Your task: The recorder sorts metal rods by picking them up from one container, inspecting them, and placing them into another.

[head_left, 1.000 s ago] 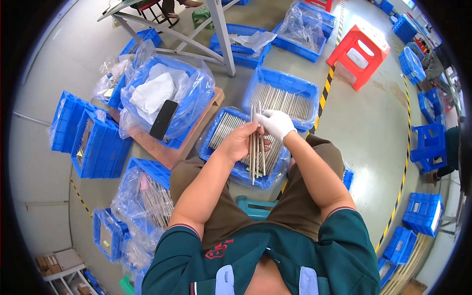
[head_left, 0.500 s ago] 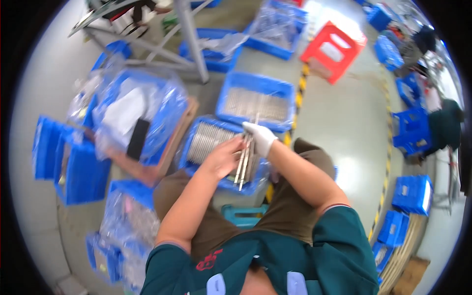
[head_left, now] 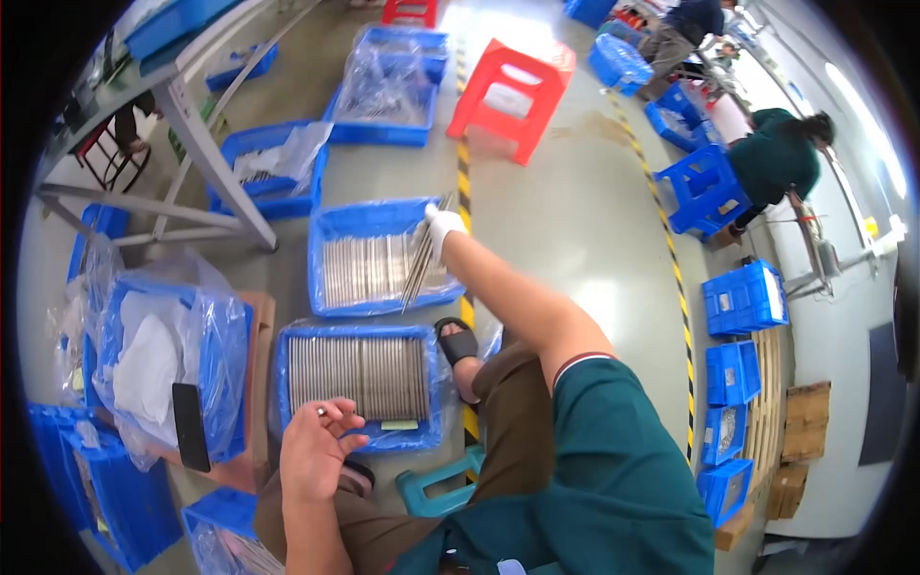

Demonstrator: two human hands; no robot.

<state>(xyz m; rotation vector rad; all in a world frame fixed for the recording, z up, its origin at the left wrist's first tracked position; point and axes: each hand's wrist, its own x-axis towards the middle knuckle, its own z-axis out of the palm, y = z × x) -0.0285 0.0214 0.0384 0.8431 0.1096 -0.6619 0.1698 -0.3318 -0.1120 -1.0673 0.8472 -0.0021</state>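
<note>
gloved right hand (head_left: 443,228) gripping metal rods (head_left: 420,261), far blue tray (head_left: 331,292)

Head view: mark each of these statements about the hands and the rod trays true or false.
1. The right hand wears a white glove. True.
2. The right hand holds a bundle of rods over the far tray. True.
3. The left hand is gloved too. False: it is bare.
4. The left hand rests inside the far tray. False: it is at the near edge of the near tray, pinching something small.
5. The near tray is empty. False: it holds rows of metal rods.
6. A red stool stands beyond the trays. True.
</note>
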